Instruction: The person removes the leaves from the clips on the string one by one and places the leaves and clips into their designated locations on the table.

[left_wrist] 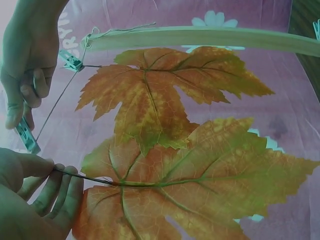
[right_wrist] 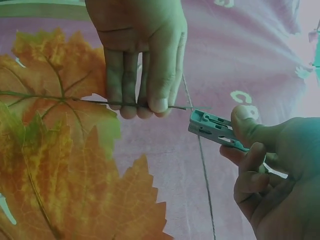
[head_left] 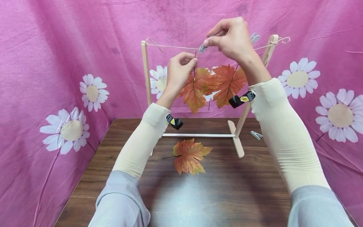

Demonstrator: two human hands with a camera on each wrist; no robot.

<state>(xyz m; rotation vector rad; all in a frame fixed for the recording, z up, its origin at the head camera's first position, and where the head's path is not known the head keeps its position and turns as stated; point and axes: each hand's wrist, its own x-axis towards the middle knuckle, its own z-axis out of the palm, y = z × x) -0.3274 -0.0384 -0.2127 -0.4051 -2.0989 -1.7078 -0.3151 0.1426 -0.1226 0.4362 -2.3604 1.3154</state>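
Note:
My left hand (head_left: 181, 69) pinches the dark stem of an orange maple leaf (head_left: 194, 90), which hangs below the fingers with the stem tip up by the string (head_left: 173, 47). Between thumb and fingers of my right hand (head_left: 233, 39) is a grey clothespin (right_wrist: 215, 127), its nose at the string, right beside the stem tip in the right wrist view. A second maple leaf (head_left: 229, 83) hangs to the right, its stem held on the string by another clothespin (left_wrist: 71, 61).
The string spans two wooden posts (head_left: 146, 72) of a stand with a white crossbar (head_left: 198, 135). A third maple leaf (head_left: 190, 156) lies on the brown table (head_left: 227, 189). A loose clothespin (head_left: 256, 135) lies right of the stand's foot (head_left: 236, 138). Pink flowered cloth (head_left: 119, 63) surrounds the table.

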